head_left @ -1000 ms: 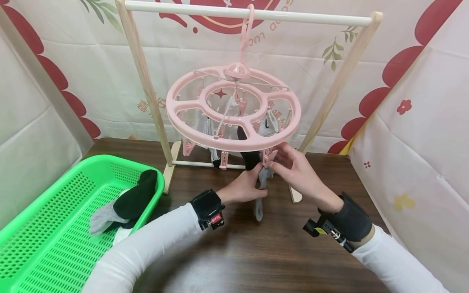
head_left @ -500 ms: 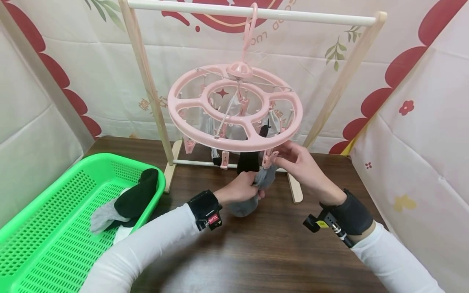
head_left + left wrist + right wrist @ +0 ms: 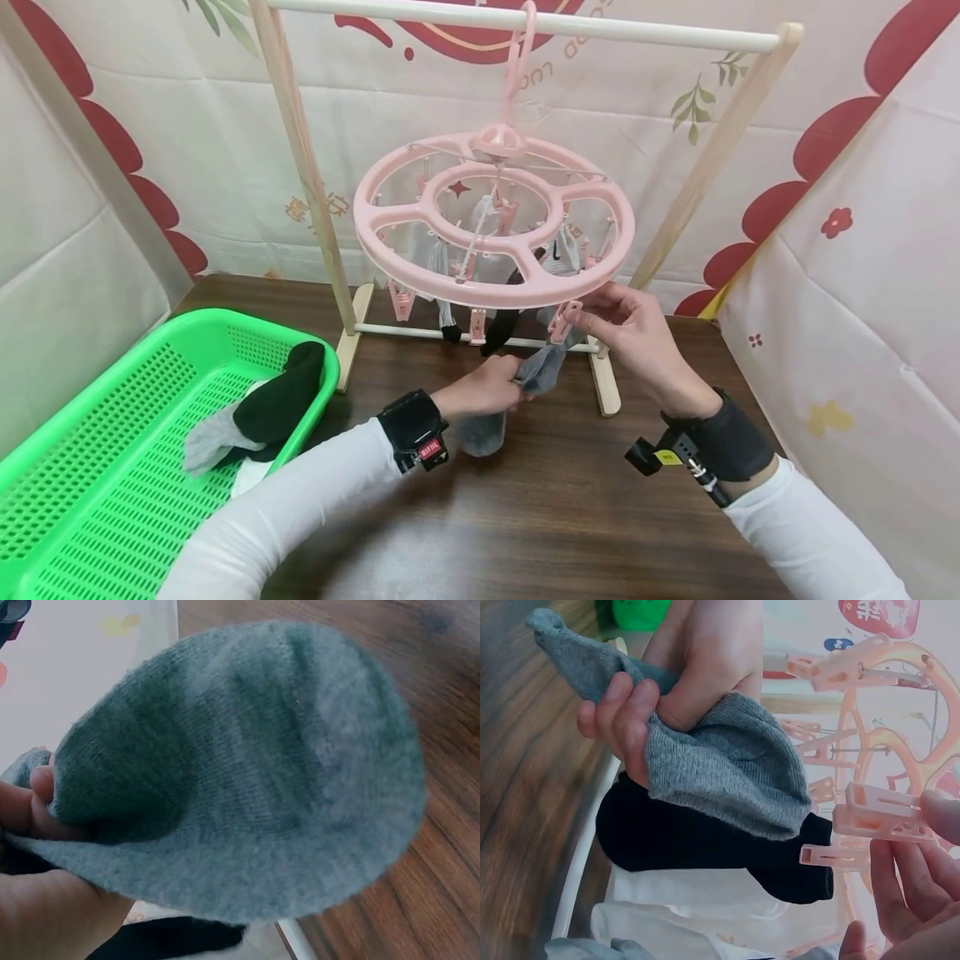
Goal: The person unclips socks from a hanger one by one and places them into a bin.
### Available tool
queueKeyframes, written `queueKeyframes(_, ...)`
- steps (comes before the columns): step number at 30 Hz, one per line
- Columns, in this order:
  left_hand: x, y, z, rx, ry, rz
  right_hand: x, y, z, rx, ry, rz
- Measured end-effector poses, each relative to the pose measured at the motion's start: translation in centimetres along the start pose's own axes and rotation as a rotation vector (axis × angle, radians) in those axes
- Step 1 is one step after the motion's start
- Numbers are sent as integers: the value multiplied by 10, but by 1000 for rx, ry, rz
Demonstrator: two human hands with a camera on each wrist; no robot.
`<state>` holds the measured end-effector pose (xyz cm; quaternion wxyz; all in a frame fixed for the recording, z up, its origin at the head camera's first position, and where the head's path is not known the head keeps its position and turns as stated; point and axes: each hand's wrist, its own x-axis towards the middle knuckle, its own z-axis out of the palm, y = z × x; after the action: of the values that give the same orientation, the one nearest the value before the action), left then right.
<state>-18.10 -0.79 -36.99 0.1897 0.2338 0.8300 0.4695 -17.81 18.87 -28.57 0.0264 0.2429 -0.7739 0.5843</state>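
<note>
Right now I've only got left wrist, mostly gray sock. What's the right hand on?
Observer: The right hand pinches a pink clothespin under the round pink hanger.
Operator: Is that clothespin on the gray sock?
Observer: Doesn't look it. Right wrist view shows a gap between them.
Operator: Any socks off to the side?
Observer: Yes, head view: at least one black sock in the green basket.
</note>
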Motion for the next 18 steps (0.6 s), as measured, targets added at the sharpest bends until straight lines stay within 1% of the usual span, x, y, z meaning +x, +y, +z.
queueKeyframes(3, -3, -1, -3, -23, -2, -12, 0, 1, -1, 10, -4, -5)
queueKeyframes(7, -7, -2, -11, -41, 12, -24, 0, 1, -2, -21, -1, 4)
queueKeyframes(10, -10, -4, -20, -60, 28, -35, 0, 1, -4, -10, 0, 13)
queueKeyframes(12, -14, -5, -27, -72, 35, -43, 0, 1, -5, 30, -15, 9)
queueKeyframes(15, -19, -6, -37, -42, 43, -44, 0, 3, -7, 78, -27, 6)
queueKeyframes(17, -23, -5, -46, 21, 43, -40, 1, 4, -8, 108, -38, 12)
queueKeyframes(18, -25, -5, -50, 54, 47, -33, 1, 5, -8, 105, -32, 18)
